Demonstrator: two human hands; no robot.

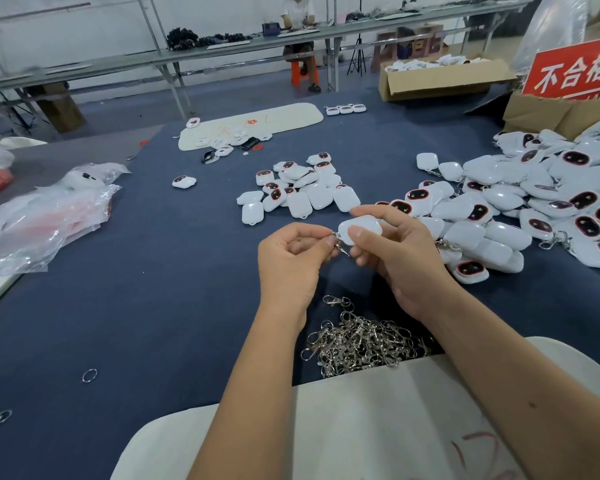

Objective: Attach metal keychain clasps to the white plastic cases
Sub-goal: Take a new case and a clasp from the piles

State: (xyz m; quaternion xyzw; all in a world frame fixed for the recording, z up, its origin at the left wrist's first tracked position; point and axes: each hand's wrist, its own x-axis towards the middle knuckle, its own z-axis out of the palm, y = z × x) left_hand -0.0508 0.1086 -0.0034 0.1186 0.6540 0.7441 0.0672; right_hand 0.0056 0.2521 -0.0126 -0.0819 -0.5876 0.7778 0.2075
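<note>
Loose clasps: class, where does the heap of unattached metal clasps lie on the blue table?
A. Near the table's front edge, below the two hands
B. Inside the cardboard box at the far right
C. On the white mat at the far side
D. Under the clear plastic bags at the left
A: the clasps lie heaped on the table just below the left hand and right hand.

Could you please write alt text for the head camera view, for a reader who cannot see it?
A person's right hand holds a white plastic case while the left hand pinches a metal clasp at its edge, above a blue table. A clasp pile lies near; case heaps spread right.
</note>
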